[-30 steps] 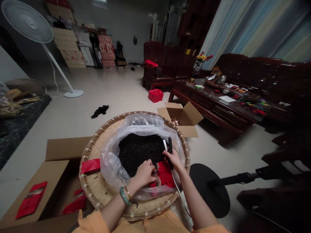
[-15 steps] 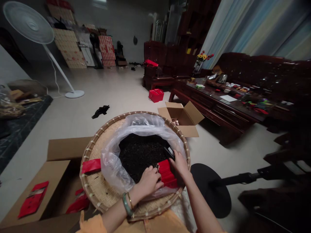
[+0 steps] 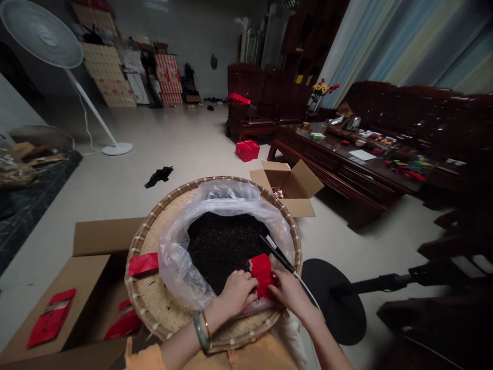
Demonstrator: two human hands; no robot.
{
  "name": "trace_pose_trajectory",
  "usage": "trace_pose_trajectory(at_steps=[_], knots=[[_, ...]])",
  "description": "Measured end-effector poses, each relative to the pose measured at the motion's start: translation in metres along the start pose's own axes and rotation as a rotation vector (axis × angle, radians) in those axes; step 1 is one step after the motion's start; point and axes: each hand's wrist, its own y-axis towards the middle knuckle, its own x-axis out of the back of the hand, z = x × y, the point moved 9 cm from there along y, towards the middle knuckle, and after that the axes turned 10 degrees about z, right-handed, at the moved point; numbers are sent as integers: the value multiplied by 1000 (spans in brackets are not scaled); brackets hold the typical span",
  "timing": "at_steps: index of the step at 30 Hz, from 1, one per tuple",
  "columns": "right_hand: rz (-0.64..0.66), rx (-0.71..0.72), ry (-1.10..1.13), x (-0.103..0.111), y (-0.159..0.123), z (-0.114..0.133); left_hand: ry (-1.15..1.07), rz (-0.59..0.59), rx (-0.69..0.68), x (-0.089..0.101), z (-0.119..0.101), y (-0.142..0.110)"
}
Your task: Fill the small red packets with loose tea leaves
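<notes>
A bundle of red packets stands at the near right side of a clear plastic bag, which holds dark loose leaves. My left hand is curled against the bundle's left side. From the right, my right hand grips the same packets with bent fingers. Just beyond it, a slim black tool with a white label and a pale cord leans across the bag's rim. Under the bag is a round woven bamboo tray. A single red packet lies on its left side.
An open carton with red packets stands at left, another carton beyond the tray. At right is a black round stand base. A low dark table and a white fan are farther off.
My right hand has let go of the black tool, which now rests on the bag's rim, and has come nearer to me onto the red packets. My left hand stays beside them.
</notes>
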Motion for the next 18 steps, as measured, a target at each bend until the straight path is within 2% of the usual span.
trace_pose_trajectory(at_steps=[3,9,14,18], knots=[[13,-23,-6,-11,-17,-1,7,6,29,-4,3,1],[-84,-26,88,-4,-24,-2,-43,3,36,-1,5,1],[-139,44,216,13,-10,8,-248,-66,81,7,17,2],[-124,159,259,23,16,33,-480,-191,145,13,36,2]])
